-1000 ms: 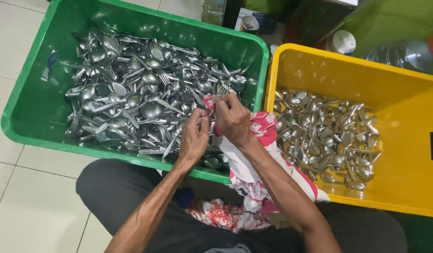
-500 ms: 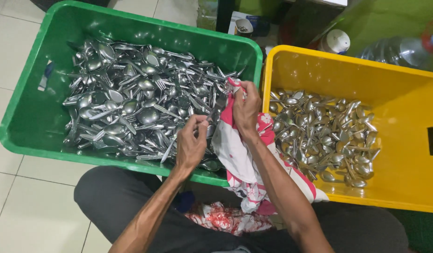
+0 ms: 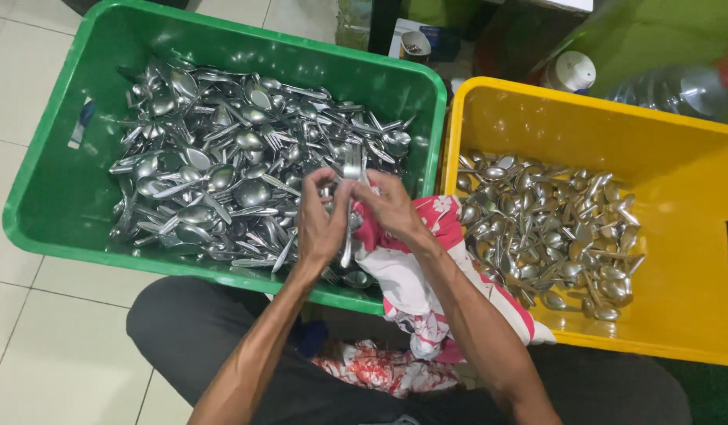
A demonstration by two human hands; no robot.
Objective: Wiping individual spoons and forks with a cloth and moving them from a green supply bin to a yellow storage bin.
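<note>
My left hand (image 3: 321, 224) and my right hand (image 3: 391, 206) meet over the near right corner of a green crate (image 3: 45, 189). Between them stands a metal fork (image 3: 350, 197), tines up, with both hands closed around it. A red and white flowered cloth (image 3: 427, 271) is bunched under my right hand and drapes down across my wrist and lap. The green crate holds a heap of steel spoons and forks (image 3: 222, 181). To the right, a yellow crate (image 3: 679, 315) holds a smaller pile of spoons (image 3: 549, 232).
Both crates rest on a pale tiled floor (image 3: 18, 330) in front of my dark trousers. Behind the yellow crate stand a clear plastic bottle (image 3: 671, 88) and a white-capped container (image 3: 570, 72). A small box (image 3: 419, 43) lies at the back.
The hands have come together lower over the green crate. The right hand, raised with the cloth half a second ago, has dropped, and a fork now stands between both hands.
</note>
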